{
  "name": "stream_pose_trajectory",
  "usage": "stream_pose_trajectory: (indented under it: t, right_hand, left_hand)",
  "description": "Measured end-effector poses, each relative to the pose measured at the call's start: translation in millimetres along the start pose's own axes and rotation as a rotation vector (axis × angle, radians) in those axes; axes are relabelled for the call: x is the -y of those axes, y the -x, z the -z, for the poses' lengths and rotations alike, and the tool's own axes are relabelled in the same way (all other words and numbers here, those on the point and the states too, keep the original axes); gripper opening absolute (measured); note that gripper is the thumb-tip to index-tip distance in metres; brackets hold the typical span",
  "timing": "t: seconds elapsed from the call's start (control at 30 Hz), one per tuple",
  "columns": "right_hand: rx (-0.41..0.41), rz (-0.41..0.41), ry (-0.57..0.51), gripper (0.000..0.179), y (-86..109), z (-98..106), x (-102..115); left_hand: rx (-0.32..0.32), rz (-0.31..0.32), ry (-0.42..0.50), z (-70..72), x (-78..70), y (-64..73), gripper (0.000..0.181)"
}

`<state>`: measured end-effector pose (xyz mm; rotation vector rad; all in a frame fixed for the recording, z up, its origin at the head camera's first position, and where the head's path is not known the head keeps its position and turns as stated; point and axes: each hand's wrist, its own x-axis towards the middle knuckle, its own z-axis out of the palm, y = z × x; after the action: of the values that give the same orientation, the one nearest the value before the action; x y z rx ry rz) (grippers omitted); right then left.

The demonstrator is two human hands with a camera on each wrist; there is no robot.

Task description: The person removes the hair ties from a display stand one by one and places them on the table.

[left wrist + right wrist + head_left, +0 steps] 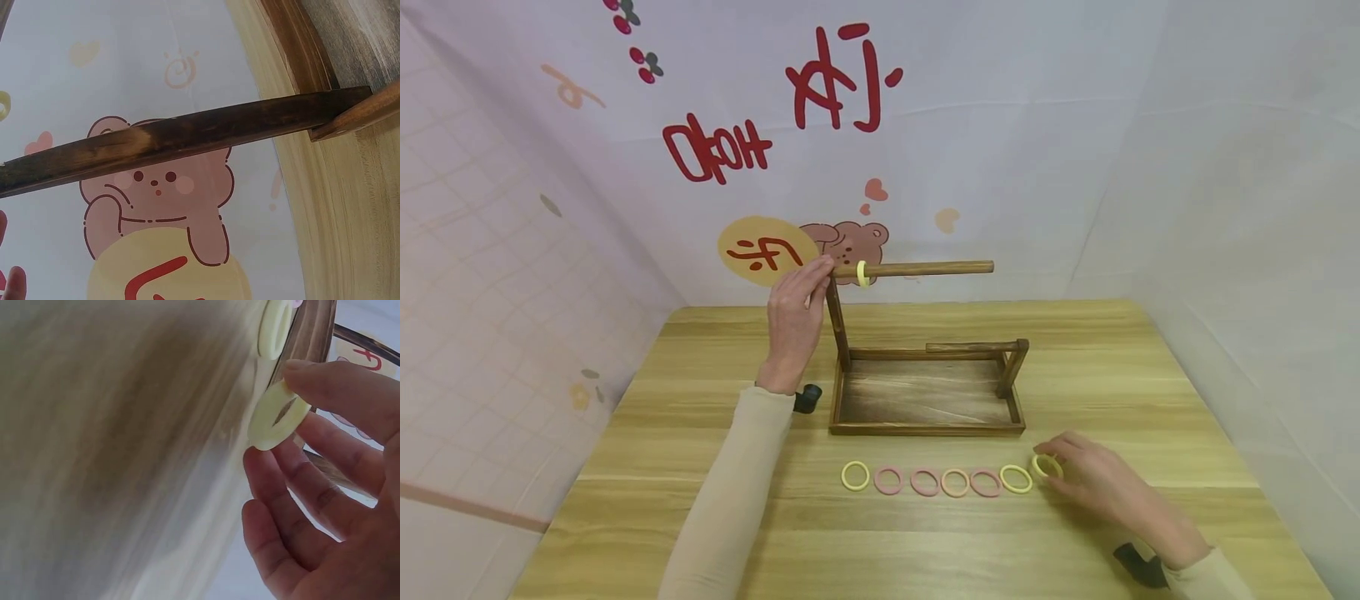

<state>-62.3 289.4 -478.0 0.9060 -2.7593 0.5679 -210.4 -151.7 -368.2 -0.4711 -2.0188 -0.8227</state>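
My right hand (1093, 475) pinches a pale yellow ring (279, 415) between thumb and fingers, at the right end of a row. Beside it in that row lie another yellow ring (1017, 479), a pink ring (986, 483) and several more yellow, pink and orange rings. My left hand (797, 312) touches the top of the tall post on a brown wooden rack (927, 430), its fingers fairly straight. Only some fingertips (15, 284) show in the left wrist view. One yellow ring (862, 274) hangs on the rack's upper rod (932, 268), near the post.
The rack stands on a wood-grain table (700, 467), with a shorter, lower rod (970, 347) at its right side. Behind the table hangs a white printed cloth (1015, 150) with a bear and red characters. More cloth encloses the left and right sides.
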Motion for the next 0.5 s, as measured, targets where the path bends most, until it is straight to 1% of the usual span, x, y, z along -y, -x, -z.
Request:
stream_pose_trajectory:
  t: [0.17,0.5]
  right_hand:
    - [0.063,-0.027,-0.021,0.039,1.9,-3.3,-2.6]
    - [0.098,-0.033,-0.013,0.034,3.3,-6.9,-4.9]
  left_hand:
    - [0.005,0.009,-0.001,0.1,-0.1,0.3,0.024]
    - [0.009,0.018,0.006,-0.4,0.7,0.3,0.024]
